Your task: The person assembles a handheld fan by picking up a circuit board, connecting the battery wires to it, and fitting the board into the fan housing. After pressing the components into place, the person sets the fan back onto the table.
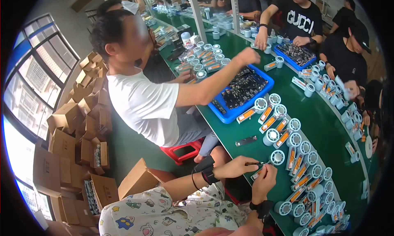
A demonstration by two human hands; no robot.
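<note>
At the table's near edge, my right hand (264,181) is closed around the handle of a light-blue handheld fan (277,157) with a round grille head. My left hand (237,167) pinches a small dark part (258,163), seemingly a circuit board, over the handle. My fingers hide much of both. A loose dark circuit board (246,141) lies on the green table beyond my hands. Rows of similar fans (294,140), many with orange cells in open handles, stand to the right.
A blue tray (230,117) of black boards sits ahead, with a white-shirted co-worker's arm (217,82) reaching over it. Another blue tray (295,63) is farther off. Co-workers line the table's far side. Cardboard boxes (61,149) pile up at left by a red stool (182,154).
</note>
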